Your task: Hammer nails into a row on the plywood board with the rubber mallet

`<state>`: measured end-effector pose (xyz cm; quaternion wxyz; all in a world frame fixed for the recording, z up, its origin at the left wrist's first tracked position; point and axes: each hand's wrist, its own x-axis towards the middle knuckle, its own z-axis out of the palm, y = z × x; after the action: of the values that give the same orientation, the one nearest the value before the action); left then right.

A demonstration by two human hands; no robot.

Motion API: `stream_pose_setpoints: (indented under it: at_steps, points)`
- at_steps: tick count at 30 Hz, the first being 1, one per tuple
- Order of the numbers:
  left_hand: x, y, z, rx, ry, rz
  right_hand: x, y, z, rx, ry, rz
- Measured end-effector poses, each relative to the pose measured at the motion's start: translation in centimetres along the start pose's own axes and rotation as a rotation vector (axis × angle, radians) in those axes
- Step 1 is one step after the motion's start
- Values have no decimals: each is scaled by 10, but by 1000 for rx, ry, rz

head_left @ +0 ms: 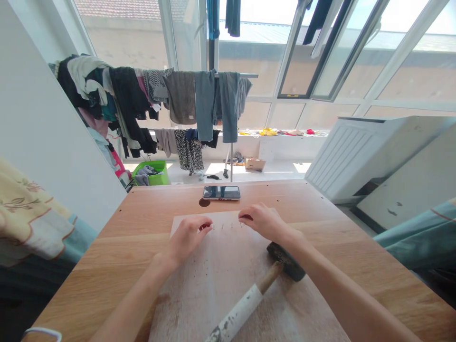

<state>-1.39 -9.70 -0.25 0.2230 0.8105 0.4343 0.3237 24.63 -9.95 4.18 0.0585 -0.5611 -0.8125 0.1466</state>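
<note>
Near the far edge of a pale wooden board [217, 270], several thin nails [232, 225] stand upright in a row. My left hand [188, 235] is at the row's left end, thumb and fingertips pinched together beside a nail. At the right end, my right hand [265, 222] curls over the board with its fingertips drawn together by another nail. Whatever either pinch holds is too small to make out. A hammer [288, 263] with a dark head and a white-wrapped handle lies on the board, partly behind my right forearm.
The board rests on a wooden table [121, 242]. Beyond it lies a phone [221, 192] next to a dark round hole [204, 203]. Clothes hang on a drying rack [245, 75] behind, above a green basket [162, 175]. A white cabinet [342, 152] stands to the right.
</note>
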Motion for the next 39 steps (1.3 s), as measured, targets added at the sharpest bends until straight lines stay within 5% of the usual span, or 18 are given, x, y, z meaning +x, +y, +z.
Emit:
stream_pose_setpoints:
  at_steps: [8, 13, 20, 26, 30, 36, 39]
  points:
    - [5, 1, 12, -51, -1, -9, 8, -23, 6, 52, -21, -63]
    - [10, 10, 12, -110, 157, -52, 9, -29, 1, 85, 60, -81]
    - [15, 19, 23, 57, -22, 72, 0, -24, -7, 141, 201, -85]
    - [20, 21, 31, -42, -1, 15, -7, -12, -5, 183, 216, -67]
    - [17, 33, 21, -287, 84, -165, -16, -10, -7, 287, 137, -51]
    - [-5, 53, 13, -491, -262, -316, -25, -26, 0, 494, -174, -126]
    - [-17, 54, 8, -394, -253, -314, -26, -36, 0, 498, -182, -134]
